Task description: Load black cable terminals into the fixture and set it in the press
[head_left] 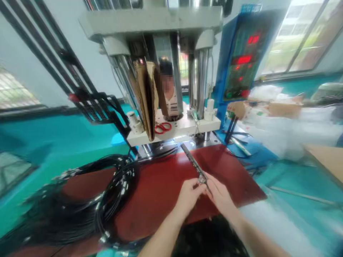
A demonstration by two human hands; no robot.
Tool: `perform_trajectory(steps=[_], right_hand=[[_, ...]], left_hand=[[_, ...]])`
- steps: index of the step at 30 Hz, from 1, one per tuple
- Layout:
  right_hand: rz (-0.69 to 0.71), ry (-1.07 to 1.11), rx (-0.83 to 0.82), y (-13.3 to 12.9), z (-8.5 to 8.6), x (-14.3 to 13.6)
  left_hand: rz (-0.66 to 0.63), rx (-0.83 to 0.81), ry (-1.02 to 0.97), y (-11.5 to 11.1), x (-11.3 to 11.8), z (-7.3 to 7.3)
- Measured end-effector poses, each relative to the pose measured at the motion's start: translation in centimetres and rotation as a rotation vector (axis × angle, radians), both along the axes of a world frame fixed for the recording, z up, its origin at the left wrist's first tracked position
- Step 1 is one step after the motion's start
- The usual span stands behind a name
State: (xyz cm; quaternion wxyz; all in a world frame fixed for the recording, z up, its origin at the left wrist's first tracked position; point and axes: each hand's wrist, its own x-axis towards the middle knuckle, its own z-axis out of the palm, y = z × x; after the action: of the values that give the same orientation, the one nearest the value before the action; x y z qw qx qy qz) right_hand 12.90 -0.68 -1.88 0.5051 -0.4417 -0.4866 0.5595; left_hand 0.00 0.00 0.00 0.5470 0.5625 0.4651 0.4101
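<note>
Metal strip (195, 165): I see it slanting over the red mat (160, 185), near end at my fingertips.
Left hand (190, 194): pinches that end.
Right hand (218, 194): pinches alongside, touching.
Advice: I'd grip steadily, clear of the cable coils (107, 192).

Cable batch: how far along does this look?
Done: nothing visibly finished. In hand: left hand and right hand meet on a small connector end of a long dark strip. Left: a big bundle of black cables on the red mat.
</note>
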Motion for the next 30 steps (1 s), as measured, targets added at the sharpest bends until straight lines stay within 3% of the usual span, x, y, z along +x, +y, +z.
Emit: perform_trajectory(steps=[4, 9, 14, 18, 24, 30], right_hand=[[-0.052, 0.009, -0.052, 0.0, 0.7, 0.3], [-0.105, 0.105, -0.124, -0.5, 1.4, 0.0], [-0.102, 0.120, -0.175, -0.7, 1.9, -0.1], [-0.107, 0.179, -0.210, -0.6, 1.8, 0.0], [-0.080, 0.069, -0.127, -0.2, 1.1, 0.0], [-0.021, -0.083, -0.001, 0.2, 0.2, 0.1]], left_hand=[[0.110, -0.108, -0.007, 0.6, -0.7, 0.4], [0.054, -0.175, -0.009, 0.6, -0.3, 0.5], [0.022, -0.159, -0.020, 0.8, -0.1, 0.2], [0.035, -0.039, 0.086, 0.9, -0.3, -0.2], [0.093, 0.092, 0.257, 0.9, -0.2, -0.3], [0.079, 0.073, 0.193, 0.9, -0.3, -0.4]])
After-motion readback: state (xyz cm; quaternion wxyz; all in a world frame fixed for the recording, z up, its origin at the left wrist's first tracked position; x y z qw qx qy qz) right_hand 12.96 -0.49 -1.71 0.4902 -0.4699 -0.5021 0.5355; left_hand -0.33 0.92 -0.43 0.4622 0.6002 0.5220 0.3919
